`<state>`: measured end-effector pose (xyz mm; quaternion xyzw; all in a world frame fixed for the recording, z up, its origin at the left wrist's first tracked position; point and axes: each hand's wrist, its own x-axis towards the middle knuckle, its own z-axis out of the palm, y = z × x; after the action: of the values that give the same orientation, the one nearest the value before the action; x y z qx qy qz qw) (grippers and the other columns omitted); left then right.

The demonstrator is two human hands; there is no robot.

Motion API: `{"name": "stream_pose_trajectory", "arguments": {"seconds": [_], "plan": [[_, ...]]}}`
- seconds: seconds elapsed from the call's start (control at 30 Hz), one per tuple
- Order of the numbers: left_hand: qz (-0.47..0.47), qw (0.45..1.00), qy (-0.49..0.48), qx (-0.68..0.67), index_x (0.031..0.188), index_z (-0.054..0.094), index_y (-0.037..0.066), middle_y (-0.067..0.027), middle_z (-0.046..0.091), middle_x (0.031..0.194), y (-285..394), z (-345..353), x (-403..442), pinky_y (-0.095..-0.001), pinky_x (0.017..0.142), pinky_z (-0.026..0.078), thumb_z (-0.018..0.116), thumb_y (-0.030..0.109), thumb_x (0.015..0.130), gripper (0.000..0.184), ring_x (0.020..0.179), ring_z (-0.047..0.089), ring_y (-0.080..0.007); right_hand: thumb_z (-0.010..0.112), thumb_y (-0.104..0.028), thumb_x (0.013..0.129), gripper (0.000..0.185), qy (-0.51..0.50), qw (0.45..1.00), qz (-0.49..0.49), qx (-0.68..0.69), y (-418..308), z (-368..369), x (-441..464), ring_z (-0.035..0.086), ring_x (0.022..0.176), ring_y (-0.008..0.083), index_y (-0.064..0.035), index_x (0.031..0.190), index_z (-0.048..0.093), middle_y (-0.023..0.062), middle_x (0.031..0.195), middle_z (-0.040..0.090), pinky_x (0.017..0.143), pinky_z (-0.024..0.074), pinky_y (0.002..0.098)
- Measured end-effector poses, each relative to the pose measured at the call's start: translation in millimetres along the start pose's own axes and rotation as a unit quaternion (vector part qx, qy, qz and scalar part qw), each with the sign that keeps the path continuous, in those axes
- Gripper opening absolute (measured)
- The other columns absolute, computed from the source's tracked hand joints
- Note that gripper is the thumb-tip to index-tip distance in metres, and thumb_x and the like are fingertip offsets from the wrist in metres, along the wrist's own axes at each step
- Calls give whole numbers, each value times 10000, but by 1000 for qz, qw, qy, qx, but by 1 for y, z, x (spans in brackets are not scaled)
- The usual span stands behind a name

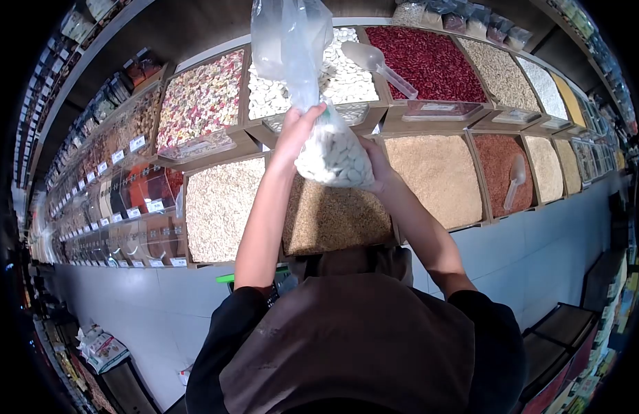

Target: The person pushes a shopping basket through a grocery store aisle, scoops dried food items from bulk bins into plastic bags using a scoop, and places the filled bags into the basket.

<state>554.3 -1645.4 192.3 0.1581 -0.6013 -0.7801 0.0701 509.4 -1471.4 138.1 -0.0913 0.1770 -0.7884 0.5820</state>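
A clear plastic bag (334, 153) filled at its bottom with large white beans hangs between my hands, above the front row of bins. My left hand (298, 132) is closed around the gathered neck of the bag, and the loose upper plastic rises above it. Against the bag's right side rests my right hand (378, 164), its fingers mostly hidden behind the bag. Beyond the bag lies a bin of white beans (347, 86), partly covered by the loose plastic. A clear scoop (380, 67) lies across the edge between the white beans and the red kidney beans (430, 69).
Wooden bins of grains run in two rows, including brown grain (336, 217), tan grain (436, 176) and a reddish bin with a second scoop (516, 181). Colourful mixed pieces (201, 96) fill a bin at the left. Clear dispensers with price labels (154, 205) stand further left.
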Motion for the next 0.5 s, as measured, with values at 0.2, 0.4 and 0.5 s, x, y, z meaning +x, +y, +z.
{"name": "stream_pose_trajectory", "arguments": {"seconds": [0.2, 0.4, 0.5], "plan": [[1, 997, 77, -5, 1204, 543, -54, -133, 671, 997, 16, -21, 35, -316, 764, 543, 545, 189, 942, 357, 883, 672, -182, 352, -271, 1015, 472, -4, 994, -106, 8, -25, 0, 49, 633, 1131, 268, 53, 1333, 480, 195, 1277, 595, 943, 551, 399], [7, 989, 142, 51, 959, 669, -3, -59, 644, 802, 3, -83, 63, -234, 512, 477, 629, 126, 902, 146, 635, 583, -113, 378, -230, 1024, 424, 69, 987, -138, 48, -58, -17, 65, 662, 1088, 294, 60, 1311, 491, 217, 1233, 630, 927, 572, 418], [18, 988, 143, -54, 975, 650, -38, -88, 647, 846, 5, -94, 67, -260, 595, 563, 626, 93, 899, 153, 684, 605, -133, 408, -259, 1018, 438, 4, 994, -93, 57, -80, -40, 68, 680, 1040, 326, 71, 1294, 493, 248, 1196, 636, 886, 599, 431]]}}
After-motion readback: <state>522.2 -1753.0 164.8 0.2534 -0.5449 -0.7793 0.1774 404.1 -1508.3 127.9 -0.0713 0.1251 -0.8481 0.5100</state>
